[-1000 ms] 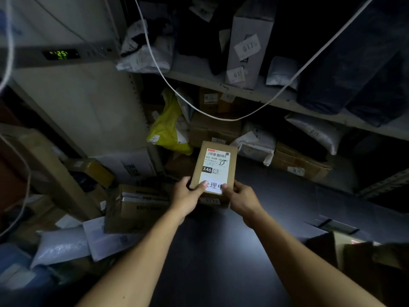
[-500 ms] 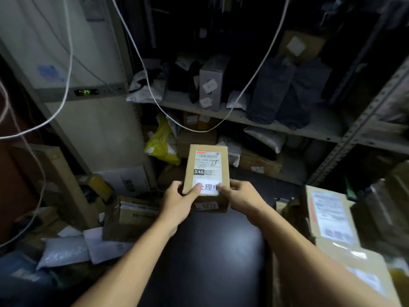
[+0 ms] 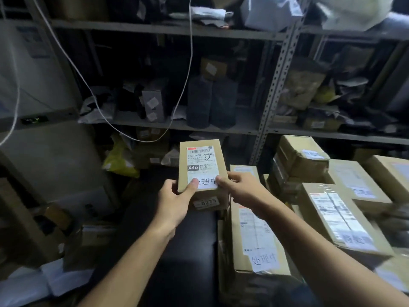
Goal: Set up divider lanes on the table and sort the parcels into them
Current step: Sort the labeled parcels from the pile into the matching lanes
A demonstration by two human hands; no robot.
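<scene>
I hold a small brown cardboard parcel (image 3: 201, 156) with a white X46 shipping label, raised over the dark table (image 3: 177, 251). My left hand (image 3: 177, 202) grips its near left corner, thumb on the label. My right hand (image 3: 241, 187) grips the near right corner, thumb on the label too. Right of my hands, a long cardboard parcel (image 3: 254, 235) with labels lies on the table. Several more cardboard parcels (image 3: 338, 218) are packed side by side further right.
Metal shelving (image 3: 274, 80) full of dark bags and boxes stands behind the table. A white cable (image 3: 186, 89) hangs across it. A yellow bag (image 3: 119, 160) lies at the back left. Boxes and white mailers (image 3: 66, 278) are piled at lower left beside a pale cabinet (image 3: 51, 156).
The view has swung up and to the right, bringing the row of parcels on the right into sight. Both hands keep the same hold on the small parcel, carried slightly rightward.
</scene>
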